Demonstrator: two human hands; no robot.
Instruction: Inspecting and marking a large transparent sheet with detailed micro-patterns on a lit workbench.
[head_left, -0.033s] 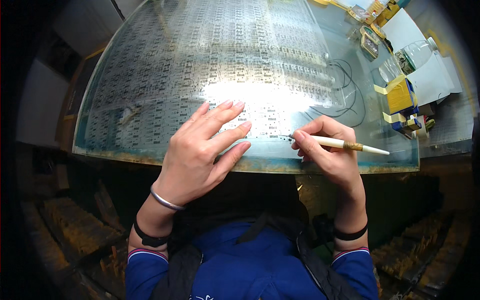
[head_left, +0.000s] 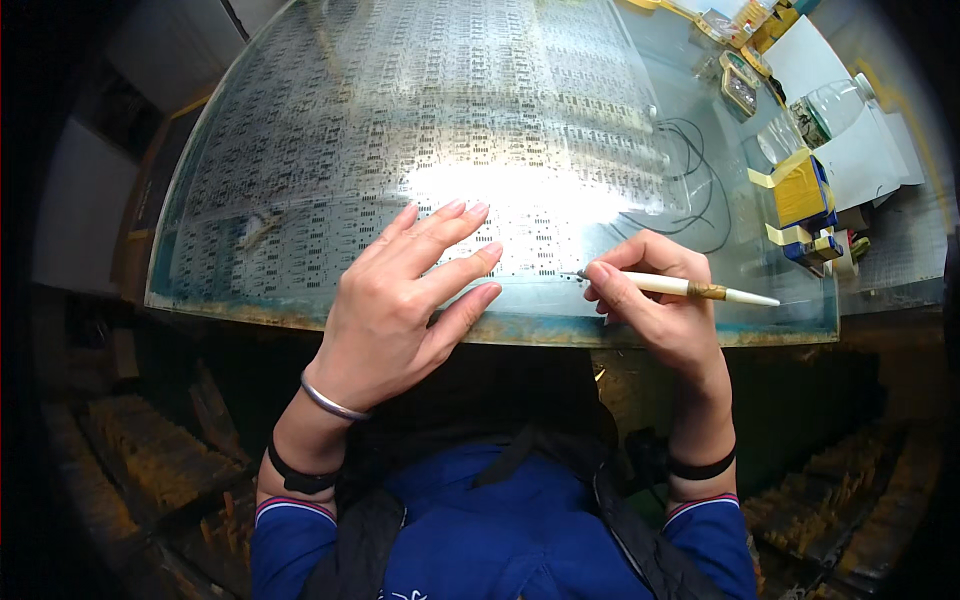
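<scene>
My left hand (head_left: 405, 285) lies with its fingers spread over a clear film sheet (head_left: 330, 215) printed with rows of small dark circuit-like marks. Its fingertips rest near the bright glare on the sheet. Between the thumb and fingers of my right hand (head_left: 655, 295) is a slim white pen-shaped tool (head_left: 735, 295) with a tan band round its handle. The thin dark tip points left, at the sheet's near right edge beside a few dark specks. Whether the tip touches the surface, I cannot tell.
The film lies on a glass tabletop (head_left: 780, 318) with a worn near edge. Thin dark cords (head_left: 705, 165) curl right of the film. Farther right are a yellow-and-blue taped block (head_left: 803, 195), a clear plastic bottle (head_left: 832, 108), white paper (head_left: 865, 165) and a small tin (head_left: 739, 92).
The tool's rear end sits very slightly higher. Both hands keep their places, and the film has not moved.
</scene>
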